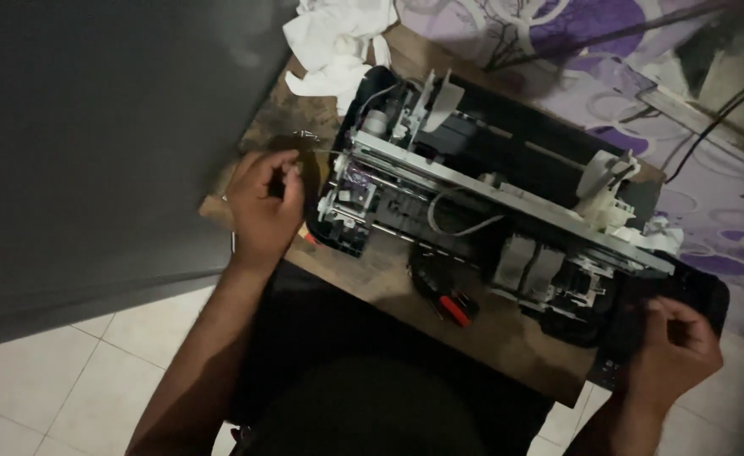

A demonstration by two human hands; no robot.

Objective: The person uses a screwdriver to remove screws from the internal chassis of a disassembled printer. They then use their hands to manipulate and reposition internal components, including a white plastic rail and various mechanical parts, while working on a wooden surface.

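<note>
One opened printer with its cover off lies slantwise on a small wooden surface, filling most of it — its far right end overhangs the edge. Two hands work at its ends. The left hand is at the printer's left end, fingers pinched together on a thin wire-like piece. The right hand is at the right end, fingers curled on the black base edge. One red-handled tool lies on the bare strip near the front edge. One crumpled white cloth sits at the far corner — a dark panel closes in the left.
</note>
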